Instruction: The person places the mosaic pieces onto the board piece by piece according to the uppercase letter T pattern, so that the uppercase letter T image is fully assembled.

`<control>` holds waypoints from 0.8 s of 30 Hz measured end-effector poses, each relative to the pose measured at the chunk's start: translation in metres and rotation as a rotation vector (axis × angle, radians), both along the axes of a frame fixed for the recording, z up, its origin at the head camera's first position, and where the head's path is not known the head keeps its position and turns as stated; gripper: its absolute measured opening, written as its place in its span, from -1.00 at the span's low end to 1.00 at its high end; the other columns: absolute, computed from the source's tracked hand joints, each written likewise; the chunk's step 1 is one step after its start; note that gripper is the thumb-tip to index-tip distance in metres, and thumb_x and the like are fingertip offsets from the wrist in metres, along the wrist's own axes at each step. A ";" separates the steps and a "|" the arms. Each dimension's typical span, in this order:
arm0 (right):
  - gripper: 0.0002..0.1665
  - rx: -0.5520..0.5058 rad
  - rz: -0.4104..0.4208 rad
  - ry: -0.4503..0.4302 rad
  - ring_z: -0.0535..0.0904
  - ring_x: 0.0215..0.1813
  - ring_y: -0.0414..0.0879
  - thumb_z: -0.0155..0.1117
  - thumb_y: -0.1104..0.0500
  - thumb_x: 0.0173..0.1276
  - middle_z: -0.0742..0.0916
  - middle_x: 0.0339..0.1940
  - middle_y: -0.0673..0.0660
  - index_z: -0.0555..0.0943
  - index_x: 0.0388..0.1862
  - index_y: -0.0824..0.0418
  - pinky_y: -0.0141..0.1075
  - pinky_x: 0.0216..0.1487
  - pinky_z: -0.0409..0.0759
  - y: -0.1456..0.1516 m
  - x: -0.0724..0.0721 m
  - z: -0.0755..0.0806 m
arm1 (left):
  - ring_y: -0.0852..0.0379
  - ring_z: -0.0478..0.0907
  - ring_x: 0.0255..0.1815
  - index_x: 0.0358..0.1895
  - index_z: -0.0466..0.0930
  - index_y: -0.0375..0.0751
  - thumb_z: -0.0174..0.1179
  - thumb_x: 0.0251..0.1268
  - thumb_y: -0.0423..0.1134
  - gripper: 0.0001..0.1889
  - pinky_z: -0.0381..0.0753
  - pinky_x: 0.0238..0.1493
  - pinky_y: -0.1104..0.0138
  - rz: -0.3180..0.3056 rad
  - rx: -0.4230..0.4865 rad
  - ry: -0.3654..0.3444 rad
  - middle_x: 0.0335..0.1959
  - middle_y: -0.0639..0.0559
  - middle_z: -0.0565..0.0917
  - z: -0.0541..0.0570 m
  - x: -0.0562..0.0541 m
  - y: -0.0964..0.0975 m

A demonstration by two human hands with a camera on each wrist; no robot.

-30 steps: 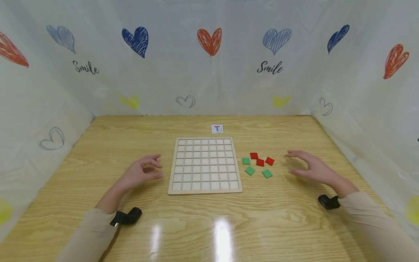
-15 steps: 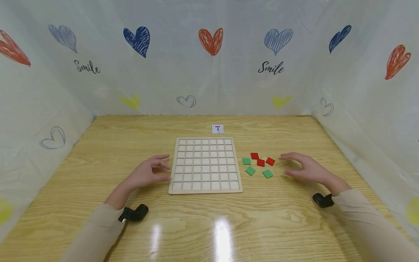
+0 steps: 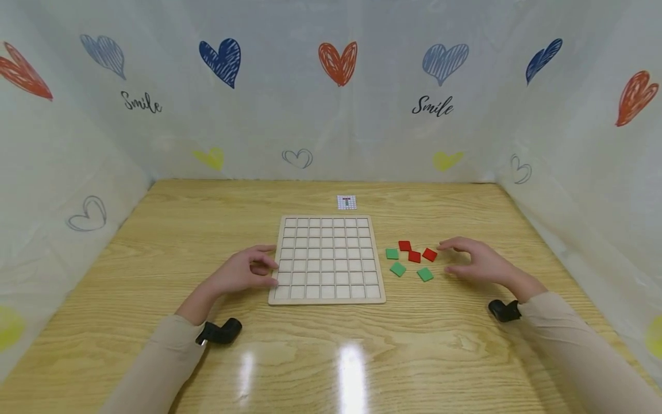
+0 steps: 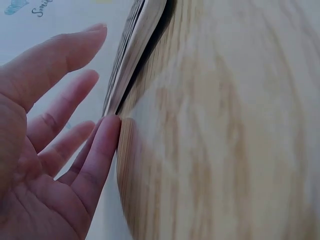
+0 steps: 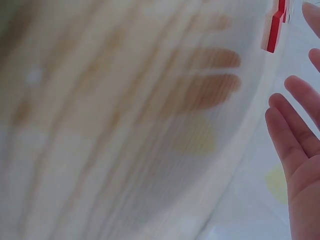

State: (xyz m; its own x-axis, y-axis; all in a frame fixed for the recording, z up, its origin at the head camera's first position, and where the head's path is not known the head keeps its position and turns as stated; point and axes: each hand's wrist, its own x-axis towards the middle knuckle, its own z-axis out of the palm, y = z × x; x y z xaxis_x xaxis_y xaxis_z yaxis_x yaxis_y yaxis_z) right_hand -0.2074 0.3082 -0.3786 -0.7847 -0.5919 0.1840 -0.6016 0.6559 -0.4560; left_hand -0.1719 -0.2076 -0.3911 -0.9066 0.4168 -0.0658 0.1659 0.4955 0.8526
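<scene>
A square wooden grid board [image 3: 275,294] lies on the table, its cells bare. My left hand [image 3: 240,271] is at its left edge, fingers relaxed and apart, fingertips right at the rim. From the left wrist view, the board's edge [image 4: 137,55] rises beside the fingers, and the hand holds nothing. To the right of the board lie three red tiles [image 3: 414,257] and three green tiles [image 3: 397,269]. My right hand [image 3: 481,264] hovers just right of them with loosely bent fingers and nothing in its grasp. A red tile [image 5: 273,32] shows ahead of the fingers in the right wrist view.
Behind the board lies a small card [image 3: 346,202] printed with a grid and a red and green T shape. A white curtain [image 3: 331,126] with hearts and "Smile" lettering surrounds the wooden table [image 3: 331,356] at the back and sides.
My left hand has moved right, up to the board's left edge. The right hand has come left, closer to the tiles. Board and tiles stay in place.
</scene>
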 end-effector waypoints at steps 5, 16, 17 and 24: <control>-0.53 0.018 0.004 -0.012 0.50 0.06 0.18 0.44 0.25 0.09 0.62 0.04 0.25 0.57 0.02 0.31 0.04 0.03 0.41 -0.002 -0.003 0.003 | -0.01 0.55 -0.10 -0.18 0.65 -0.30 0.45 -0.06 -0.25 -0.66 0.54 -0.10 0.31 -0.009 0.001 -0.008 0.35 -0.28 0.23 -0.001 -0.001 0.002; -0.56 0.048 -0.001 -0.063 0.52 0.03 0.09 0.45 0.23 0.08 0.64 0.00 0.18 0.61 -0.02 0.25 0.02 0.04 0.42 -0.009 -0.014 -0.001 | 0.06 0.56 -0.18 -0.15 0.66 -0.36 0.43 -0.03 -0.30 -0.67 0.53 -0.18 0.35 -0.017 -0.045 -0.007 0.35 -0.30 0.22 0.003 0.000 0.004; -0.58 0.049 0.001 -0.066 0.52 0.03 0.10 0.45 0.23 0.09 0.64 0.00 0.17 0.62 -0.03 0.25 0.02 0.04 0.42 -0.010 -0.015 -0.001 | 0.06 0.56 -0.18 -0.15 0.66 -0.36 0.43 -0.03 -0.30 -0.67 0.53 -0.18 0.35 -0.016 -0.046 -0.010 0.35 -0.30 0.22 0.003 0.001 0.005; -0.66 0.041 0.041 -0.062 0.53 0.00 0.09 0.43 0.26 0.11 0.65 -0.05 0.14 0.64 -0.09 0.25 0.03 0.01 0.43 -0.016 -0.017 -0.001 | 0.05 0.56 -0.19 -0.15 0.66 -0.36 0.42 -0.03 -0.32 -0.67 0.53 -0.18 0.35 -0.004 -0.050 -0.015 0.35 -0.30 0.22 0.004 0.001 0.005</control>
State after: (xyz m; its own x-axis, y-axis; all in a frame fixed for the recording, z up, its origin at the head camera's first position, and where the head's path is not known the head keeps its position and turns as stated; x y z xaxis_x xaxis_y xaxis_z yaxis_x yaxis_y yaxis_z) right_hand -0.2245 0.2924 -0.3794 -0.7687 -0.6299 0.1105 -0.5998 0.6501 -0.4665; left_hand -0.1705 -0.2023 -0.3872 -0.9039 0.4159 -0.0997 0.1554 0.5365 0.8294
